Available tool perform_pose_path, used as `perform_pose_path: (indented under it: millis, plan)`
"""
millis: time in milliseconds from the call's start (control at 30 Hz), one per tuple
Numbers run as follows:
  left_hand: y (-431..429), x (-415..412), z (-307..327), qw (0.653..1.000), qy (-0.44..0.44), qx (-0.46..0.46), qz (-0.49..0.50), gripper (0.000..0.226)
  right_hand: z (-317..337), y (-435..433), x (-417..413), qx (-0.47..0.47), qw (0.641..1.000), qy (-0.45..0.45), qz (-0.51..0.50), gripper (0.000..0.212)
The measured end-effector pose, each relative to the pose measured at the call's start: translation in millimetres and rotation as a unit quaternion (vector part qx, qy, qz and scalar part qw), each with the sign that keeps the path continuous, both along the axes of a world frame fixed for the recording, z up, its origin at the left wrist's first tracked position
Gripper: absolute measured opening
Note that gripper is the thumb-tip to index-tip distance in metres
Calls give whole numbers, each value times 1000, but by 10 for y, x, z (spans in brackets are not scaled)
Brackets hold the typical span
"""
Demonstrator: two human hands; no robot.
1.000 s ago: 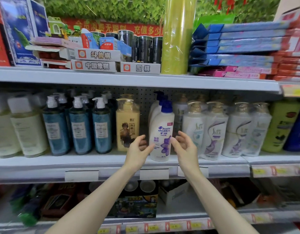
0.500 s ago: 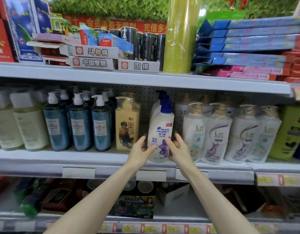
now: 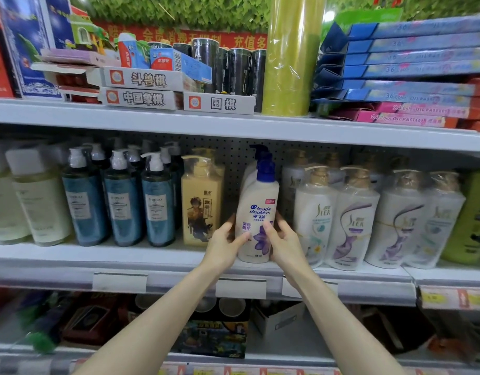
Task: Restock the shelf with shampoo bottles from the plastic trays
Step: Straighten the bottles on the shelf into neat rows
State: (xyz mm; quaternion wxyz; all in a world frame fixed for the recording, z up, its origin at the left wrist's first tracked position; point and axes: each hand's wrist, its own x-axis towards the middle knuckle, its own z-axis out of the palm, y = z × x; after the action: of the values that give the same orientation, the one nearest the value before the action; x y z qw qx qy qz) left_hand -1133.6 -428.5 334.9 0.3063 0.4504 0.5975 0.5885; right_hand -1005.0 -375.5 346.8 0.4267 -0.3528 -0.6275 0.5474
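One bottle gripped, left hand, right hand, probably shelf edge

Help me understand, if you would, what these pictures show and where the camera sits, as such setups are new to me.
There is no machine: a person wears a wide-angle camera on the head, looking forward and down at a shop shelf. The left hand and right hand both grip a white shampoo bottle with a blue pump, upright at the shelf's front. Left of it stand a yellow bottle and teal pump bottles; right of it, white wrapped bottles.
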Motion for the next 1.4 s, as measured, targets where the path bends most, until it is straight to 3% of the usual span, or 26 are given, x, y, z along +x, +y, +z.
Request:
perform_pose_path:
  millis: [100,233,433,700,867,1400]
  plan:
    - [39,-14,6,1000,1,-1,-4,27,0,31,-20,2,1000,0,-8,7]
    - [87,-25,6,1000,6,7,-9,32,-11,90,-47,10,1000,-2,-12,12]
    - [149,-31,-20,1000,10,11,-4,35,-49,165,-83,41,999,-26,-21,41]
    - [188,-29,-25,999,32,11,0,44,-31,195,-114,31,999,1,-20,30]
    - [207,-33,-23,999,31,11,4,44,-49,221,-137,18,1000,-7,-22,40]
    - [284,-62,-12,1000,13,1,6,45,-28,270,-160,3,1000,-7,-24,43]
